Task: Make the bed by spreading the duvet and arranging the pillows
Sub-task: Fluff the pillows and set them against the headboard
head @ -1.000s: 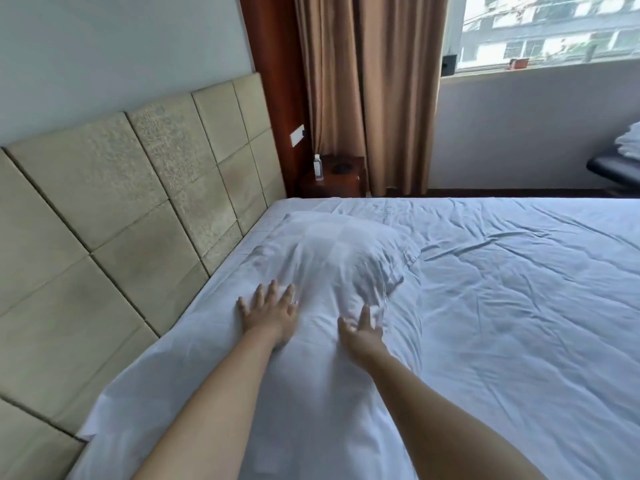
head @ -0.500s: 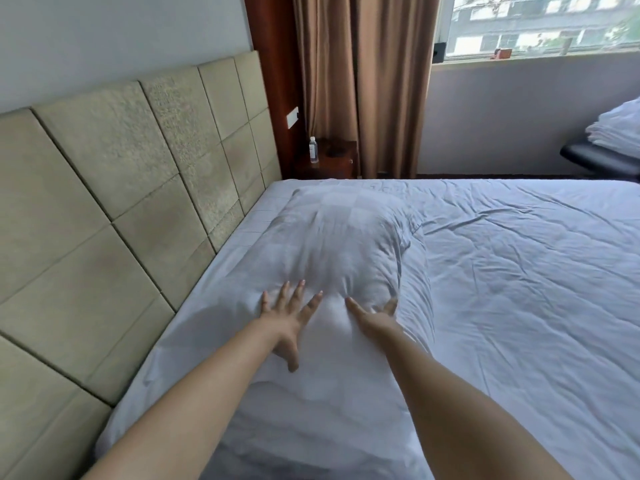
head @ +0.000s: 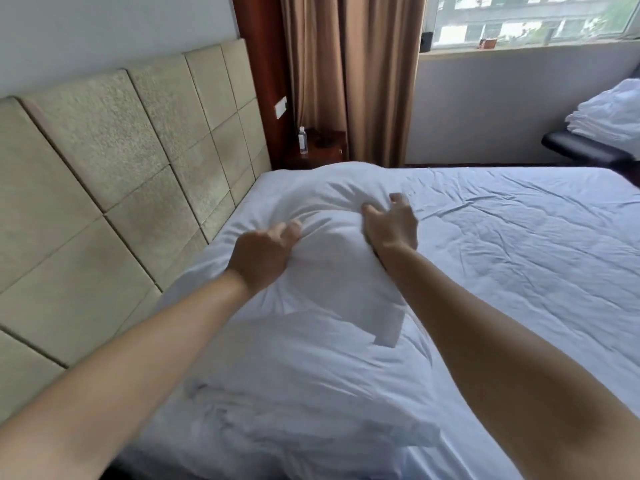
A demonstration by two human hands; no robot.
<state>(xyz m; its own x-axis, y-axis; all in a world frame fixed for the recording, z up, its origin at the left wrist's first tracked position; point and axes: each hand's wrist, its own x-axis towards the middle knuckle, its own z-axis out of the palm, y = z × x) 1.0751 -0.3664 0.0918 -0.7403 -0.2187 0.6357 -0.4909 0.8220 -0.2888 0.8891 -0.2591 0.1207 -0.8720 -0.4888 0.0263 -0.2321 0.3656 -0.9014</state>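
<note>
Duvet [head: 502, 258] looks done: it's spread across the bed out to the far edge and right side, wrinkled but flat. We'd call that half of the task finished, maybe one smoothing pass left.

Pillows are the open item. We see two at the head edge of the bed, along the headboard [head: 114, 174]. Far pillow [head: 332, 209] sits toward the far corner near the nightstand [head: 325, 147]. Near pillow [head: 294, 382] lies at the near end, slumped and creased, its far end overlapping or touching the far one; we can't tell which.

Our hands are both on the far pillow:
- left hand [head: 265, 256]: fingers curled into the cover on the headboard side, bunching fabric, so gripping the pillow.
- right hand [head: 391, 225]: on the duvet side of the pillow, thumb against the cover, fingers bent and spread. Frame is motion-blurred; we can't tell if it's gripping or just pressing.

Our read: mid-adjustment of the far pillow, plumping or shifting it.

Left to do, as we judge it: square the far pillow against the headboard, then straighten and flatten the near one so both line up.
</note>
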